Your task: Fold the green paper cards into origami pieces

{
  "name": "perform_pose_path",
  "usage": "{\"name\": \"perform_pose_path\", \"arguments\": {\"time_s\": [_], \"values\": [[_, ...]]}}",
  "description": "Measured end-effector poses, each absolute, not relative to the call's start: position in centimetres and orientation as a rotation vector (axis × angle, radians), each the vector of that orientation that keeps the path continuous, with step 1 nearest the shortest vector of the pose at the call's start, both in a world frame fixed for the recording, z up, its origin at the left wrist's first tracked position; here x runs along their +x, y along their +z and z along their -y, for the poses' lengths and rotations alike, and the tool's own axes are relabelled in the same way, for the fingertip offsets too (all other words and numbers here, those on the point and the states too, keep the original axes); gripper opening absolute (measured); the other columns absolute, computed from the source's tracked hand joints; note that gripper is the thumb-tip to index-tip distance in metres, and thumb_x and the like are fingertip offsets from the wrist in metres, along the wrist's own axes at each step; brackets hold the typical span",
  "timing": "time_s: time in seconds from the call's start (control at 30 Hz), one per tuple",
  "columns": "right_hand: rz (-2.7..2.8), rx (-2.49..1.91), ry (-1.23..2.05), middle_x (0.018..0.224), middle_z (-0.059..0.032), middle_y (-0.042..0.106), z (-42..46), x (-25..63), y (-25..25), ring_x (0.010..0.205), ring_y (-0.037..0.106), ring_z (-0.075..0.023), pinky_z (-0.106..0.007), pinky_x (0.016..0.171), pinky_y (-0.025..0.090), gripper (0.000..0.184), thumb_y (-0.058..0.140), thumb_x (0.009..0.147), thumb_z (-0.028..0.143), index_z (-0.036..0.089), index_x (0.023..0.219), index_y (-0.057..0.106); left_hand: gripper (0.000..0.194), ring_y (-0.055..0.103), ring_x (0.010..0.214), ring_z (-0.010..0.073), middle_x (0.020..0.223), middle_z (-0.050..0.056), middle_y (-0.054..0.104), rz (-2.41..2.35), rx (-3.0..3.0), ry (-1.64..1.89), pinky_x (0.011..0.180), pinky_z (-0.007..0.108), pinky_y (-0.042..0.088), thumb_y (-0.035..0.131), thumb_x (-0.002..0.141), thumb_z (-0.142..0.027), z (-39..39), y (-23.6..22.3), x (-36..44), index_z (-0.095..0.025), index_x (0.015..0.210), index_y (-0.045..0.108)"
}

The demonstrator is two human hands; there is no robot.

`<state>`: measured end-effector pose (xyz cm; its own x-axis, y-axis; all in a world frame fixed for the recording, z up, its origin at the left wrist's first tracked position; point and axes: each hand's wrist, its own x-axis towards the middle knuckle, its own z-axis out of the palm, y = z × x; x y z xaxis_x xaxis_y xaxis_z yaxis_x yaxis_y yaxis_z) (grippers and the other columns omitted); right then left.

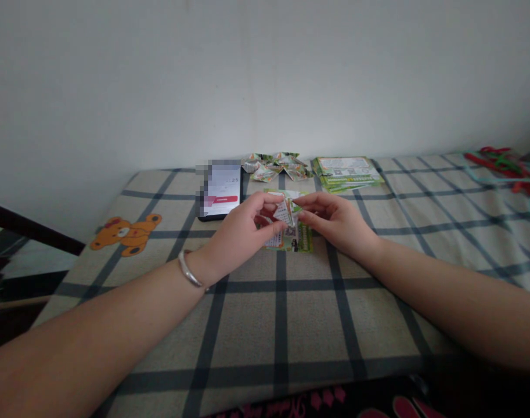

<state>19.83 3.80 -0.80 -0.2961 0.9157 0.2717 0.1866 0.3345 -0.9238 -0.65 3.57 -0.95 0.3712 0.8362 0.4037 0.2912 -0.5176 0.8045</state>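
My left hand (249,223), with a silver bangle at its wrist, is closed in a pinch on a small folded paper leaflet (282,213), printed white and green. From the other side my right hand (336,222) has its thumb and forefinger closed at the same paper's right edge; the exact contact is small and hard to make out. Beneath both hands an unfolded green-and-white leaflet (306,241) lies flat on the checked tablecloth (247,337), partly covered by my fingers. Beyond them sit several folded paper pieces (267,171) with the same print.
A phone (223,188) with a lit screen lies left of the folded pieces. A stack of flat leaflets (349,172) is at the back right, near the wall (265,75). An orange bear cutout (128,233) lies at left, red and teal cords (504,165) at far right.
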Motion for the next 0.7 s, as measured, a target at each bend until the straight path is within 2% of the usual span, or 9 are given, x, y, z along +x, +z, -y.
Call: {"name": "perform_pose_path", "arguments": {"time_s": [0.1, 0.23, 0.33, 0.47, 0.7], "values": [[1.728, -1.010, 0.977, 0.082, -0.0019, 0.071, -3.9, 19.8, -0.8, 0.071, 0.065, -0.0148, -0.028, 0.061, 0.051, 0.023, 0.072, 0.074, 0.032, 0.021, 0.093, 0.064, 0.035, 0.066, 0.090, 0.0145, 0.102, 0.003, 0.065, -0.951, 2.045, 1.116, 0.077, 0.028, 0.056, 0.068, 0.079, -0.014, -3.3, -0.7, -0.4, -0.020, 0.111, 0.056], [1.833, -1.072, 0.812, 0.077, 0.0000, 0.068, -3.4, 19.6, -0.4, 0.061, 0.059, -0.0107, -0.025, 0.055, 0.047, 0.013, 0.072, 0.075, 0.027, 0.020, 0.083, 0.065, 0.019, 0.065, 0.083, 0.0118, 0.097, 0.002, 0.065, -0.978, 2.108, 1.117, 0.074, 0.026, 0.054, 0.062, 0.083, -0.014, -2.7, 0.1, -0.3, -0.019, 0.101, 0.059], [1.910, -1.066, 0.720, 0.078, -0.0010, 0.070, -3.0, 19.5, -0.1, 0.065, 0.060, -0.0111, -0.024, 0.058, 0.048, 0.009, 0.071, 0.078, 0.027, 0.019, 0.081, 0.066, 0.008, 0.064, 0.080, 0.0115, 0.090, 0.000, 0.066, -0.992, 2.144, 1.111, 0.071, 0.024, 0.053, 0.063, 0.085, -0.019, -2.6, 0.6, -0.4, -0.018, 0.093, 0.062], [1.973, -1.013, 0.627, 0.083, -0.0016, 0.072, -2.8, 19.6, 0.0, 0.071, 0.064, -0.0121, -0.024, 0.061, 0.049, 0.012, 0.070, 0.080, 0.027, 0.020, 0.090, 0.070, 0.006, 0.064, 0.080, 0.0123, 0.087, 0.000, 0.067, -1.021, 2.234, 1.119, 0.072, 0.025, 0.051, 0.065, 0.084, -0.018, -2.5, 0.8, -0.5, -0.018, 0.090, 0.066], [2.037, -0.977, 0.541, 0.083, -0.0024, 0.072, -2.7, 19.7, 0.0, 0.072, 0.064, -0.0128, -0.025, 0.061, 0.048, 0.006, 0.067, 0.081, 0.023, 0.019, 0.083, 0.071, 0.006, 0.064, 0.086, 0.0134, 0.088, 0.000, 0.068, -0.978, 2.347, 1.121, 0.078, 0.028, 0.050, 0.065, 0.083, -0.012, -2.5, 0.9, -0.4, -0.018, 0.080, 0.065]]}}
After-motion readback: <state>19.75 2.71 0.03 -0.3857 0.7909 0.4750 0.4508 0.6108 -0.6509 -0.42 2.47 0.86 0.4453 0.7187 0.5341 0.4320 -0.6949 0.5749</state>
